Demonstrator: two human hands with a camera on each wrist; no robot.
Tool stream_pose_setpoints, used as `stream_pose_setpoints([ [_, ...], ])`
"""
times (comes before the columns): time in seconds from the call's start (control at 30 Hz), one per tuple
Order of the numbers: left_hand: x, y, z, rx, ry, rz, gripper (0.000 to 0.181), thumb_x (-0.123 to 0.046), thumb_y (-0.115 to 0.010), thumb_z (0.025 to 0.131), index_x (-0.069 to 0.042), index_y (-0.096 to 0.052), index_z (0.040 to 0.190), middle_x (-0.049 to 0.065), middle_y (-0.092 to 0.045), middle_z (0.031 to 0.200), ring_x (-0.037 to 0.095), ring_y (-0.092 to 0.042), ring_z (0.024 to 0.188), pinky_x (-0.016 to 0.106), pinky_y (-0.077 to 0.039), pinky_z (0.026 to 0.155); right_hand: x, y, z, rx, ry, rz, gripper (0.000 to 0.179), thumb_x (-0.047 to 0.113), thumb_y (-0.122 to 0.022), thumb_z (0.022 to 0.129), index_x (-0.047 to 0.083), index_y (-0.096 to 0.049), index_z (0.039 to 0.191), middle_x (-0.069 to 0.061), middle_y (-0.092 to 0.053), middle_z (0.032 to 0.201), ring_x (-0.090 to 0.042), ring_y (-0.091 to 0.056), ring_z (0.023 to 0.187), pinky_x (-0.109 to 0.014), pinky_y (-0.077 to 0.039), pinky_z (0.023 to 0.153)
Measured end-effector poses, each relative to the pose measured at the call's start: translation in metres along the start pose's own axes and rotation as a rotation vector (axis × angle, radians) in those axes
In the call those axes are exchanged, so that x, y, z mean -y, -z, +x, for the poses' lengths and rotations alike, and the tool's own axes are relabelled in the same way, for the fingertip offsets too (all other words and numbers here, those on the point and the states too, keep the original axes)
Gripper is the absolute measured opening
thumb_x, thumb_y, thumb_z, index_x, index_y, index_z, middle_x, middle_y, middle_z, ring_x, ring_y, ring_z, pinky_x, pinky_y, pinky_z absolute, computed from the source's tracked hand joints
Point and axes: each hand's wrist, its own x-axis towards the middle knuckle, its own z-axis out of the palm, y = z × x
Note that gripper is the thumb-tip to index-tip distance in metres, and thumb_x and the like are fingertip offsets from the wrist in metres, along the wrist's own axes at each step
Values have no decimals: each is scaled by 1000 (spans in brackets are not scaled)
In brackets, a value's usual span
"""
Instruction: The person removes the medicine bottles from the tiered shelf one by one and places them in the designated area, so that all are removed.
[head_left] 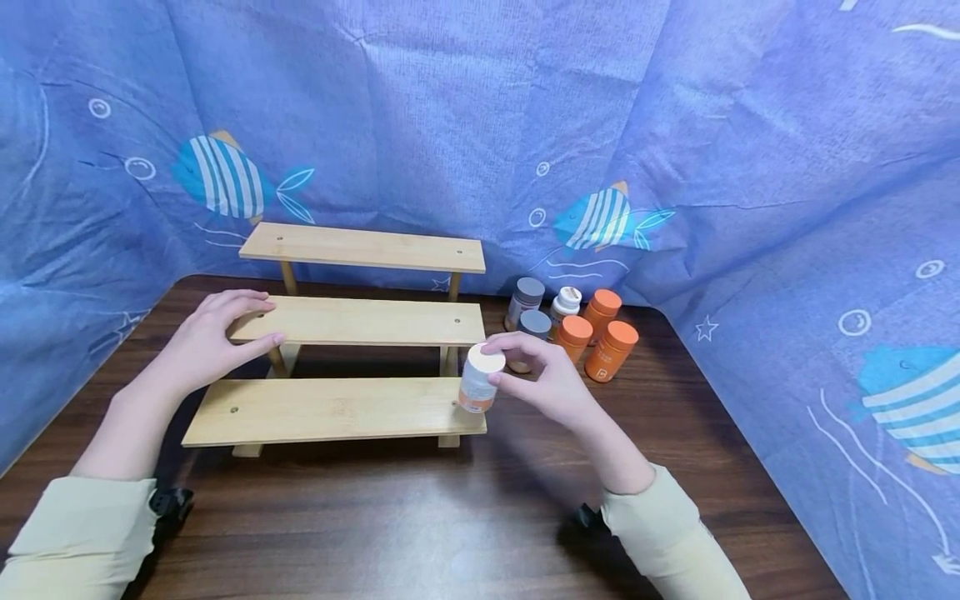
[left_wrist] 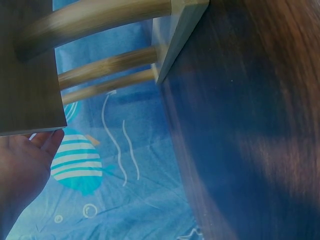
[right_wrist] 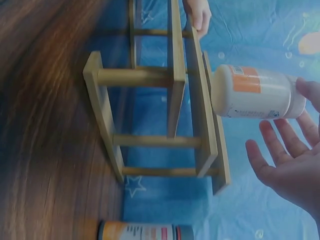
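Note:
A three-tier wooden shelf rack [head_left: 330, 408] stands on the table. My left hand [head_left: 217, 333] grips the left end of its middle board, the thumb at the front edge and the fingers toward the back. In the left wrist view, fingertips meet the edge of a board [left_wrist: 35, 100]. My right hand [head_left: 543, 379] pinches a white pill bottle [head_left: 477, 383] by its cap, thumb on one side and fingers on the other. Upright, the bottle hangs over the right end of the lowest board. Its orange and white label [right_wrist: 246, 80] shows in the right wrist view.
Right of the rack stand several bottles: orange ones [head_left: 611, 354], grey-capped ones [head_left: 522, 302] and a white-capped one [head_left: 566, 302]. Dark wood table [head_left: 360, 517] lies under everything. A blue fish-print cloth [head_left: 450, 125] hangs behind and along the sides.

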Motion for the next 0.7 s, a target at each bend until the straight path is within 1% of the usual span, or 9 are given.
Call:
stream_pose_setpoints([
  [0.07,0,0,0,0,-1,1,60,-44,-71,82,-5,-57,124,19,-43,138,45,-30,131,66,-23,100,-2,5,-3,-5,-6,14,28,10,-70,85,13,-64,112,-2,-61,119,-19,-57,110,-38,-49,93],
  [0.2,1,-1,0,-5,-9,2,59,-43,-71,81,-6,-57,124,18,-44,137,45,-30,130,66,-24,100,-7,14,-9,-26,-24,45,28,7,-70,84,9,-64,111,-6,-61,119,-21,-57,110,-34,-49,93],
  [0.37,1,-1,-1,-5,-7,8,59,-44,-71,81,-6,-57,124,18,-44,138,45,-30,130,66,-24,99,-15,26,-17,-56,-46,55,28,4,-70,83,5,-64,110,-8,-61,119,-20,-56,111,-33,-49,91],
  [0.53,0,0,-2,-4,-5,7,58,-44,-71,82,-6,-57,124,18,-43,138,45,-30,130,67,-24,99,-24,36,-22,-82,-58,28,28,3,-71,82,3,-64,109,-9,-61,118,-18,-57,111,-31,-49,93],
  [0.7,-2,1,-3,5,6,2,59,-44,-70,82,-6,-56,125,18,-42,139,44,-29,131,67,-23,99,-37,43,-27,-75,-83,9,28,6,-71,83,6,-64,109,-8,-61,118,-17,-57,111,-31,-49,94],
])
